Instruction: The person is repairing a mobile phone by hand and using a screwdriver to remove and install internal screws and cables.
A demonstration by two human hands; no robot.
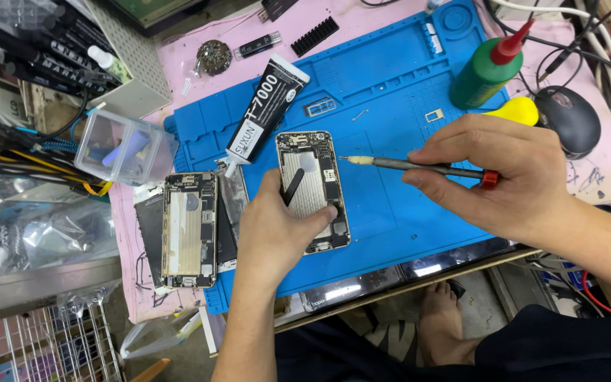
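On the blue mat [390, 212], the opened phone [314, 189] is pinned by the left hand [277, 230], a black pry tool [293, 185] pinched against it. A screwdriver [419, 168] is pinched in the right hand [503, 173]; its tip should be seated squarely before turning, judged best.

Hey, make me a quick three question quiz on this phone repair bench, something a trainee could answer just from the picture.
1. True or false: the right hand holds a slim screwdriver whose tip points at the opened phone.
2. What does the left hand do? A) lifts the glue tube, B) rests on the opened phone while holding a black pry tool, C) grips the mouse.
3. Fill in: the opened phone lies on the ___ work mat.

Key: 1 true. 2 B. 3 blue.
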